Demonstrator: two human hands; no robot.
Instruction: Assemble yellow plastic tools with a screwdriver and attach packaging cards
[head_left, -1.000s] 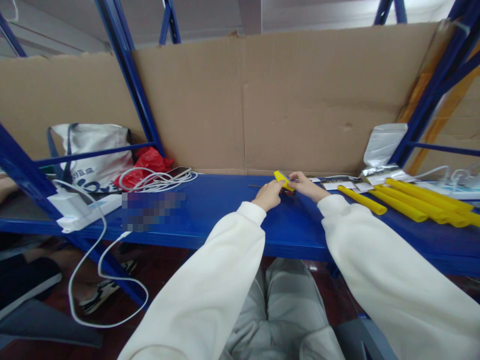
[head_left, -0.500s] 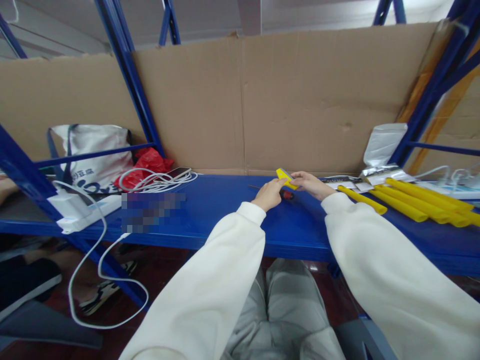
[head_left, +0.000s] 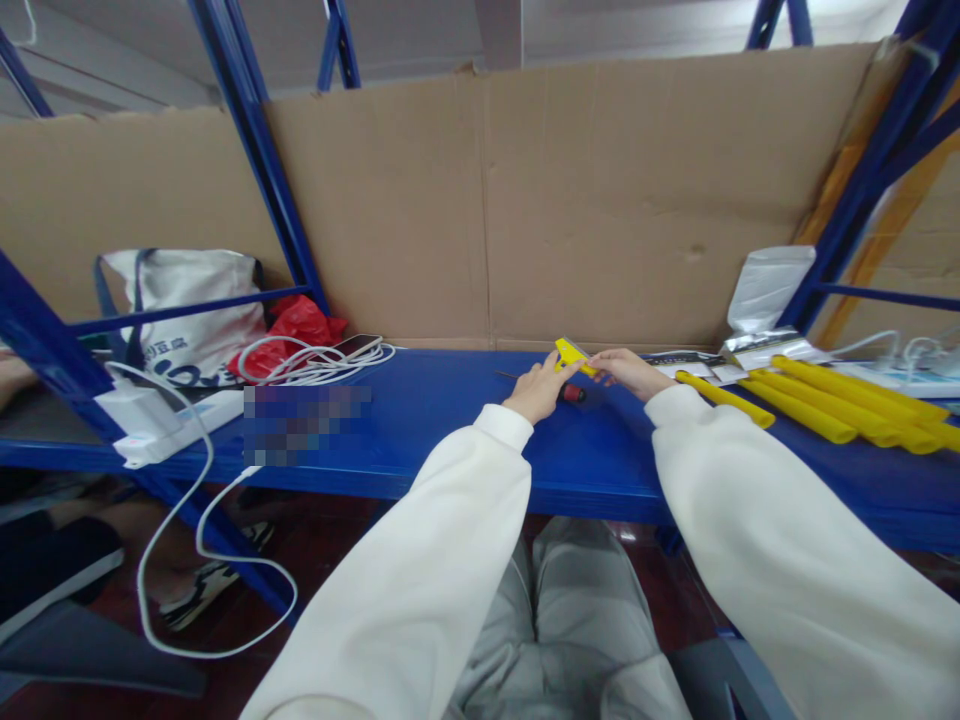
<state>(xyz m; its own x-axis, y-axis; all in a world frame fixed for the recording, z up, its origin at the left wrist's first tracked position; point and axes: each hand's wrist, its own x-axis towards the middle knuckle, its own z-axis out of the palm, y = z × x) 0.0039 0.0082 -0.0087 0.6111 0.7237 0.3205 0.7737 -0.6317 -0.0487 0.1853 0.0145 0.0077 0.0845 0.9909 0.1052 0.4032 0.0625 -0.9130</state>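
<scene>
Over the blue tabletop, a yellow scraper head (head_left: 571, 352) with a greyish edge is held between both hands. My left hand (head_left: 537, 391) is closed on its near left side, the fingers covering part of it. At the other end, the fingertips of my right hand (head_left: 628, 371) are pinched against it; whether they also hold a small part is too fine to see. Beneath the hands lies a screwdriver (head_left: 574, 393) with a red and black handle, its thin shaft showing left of my left hand.
Several yellow tubes (head_left: 806, 408) lie on the blue table (head_left: 435, 430) at right, with silvery packets (head_left: 772, 348) behind. Left are coiled white cable (head_left: 300, 365), a power strip (head_left: 199, 415), a red bag (head_left: 307, 322) and a cloth bag (head_left: 195, 310). Cardboard (head_left: 600, 200) stands behind; another person sits left.
The scraper head has shifted and turned slightly in my hands. My right fingers have moved a little lower along its right end, and my left fingers have changed their hold.
</scene>
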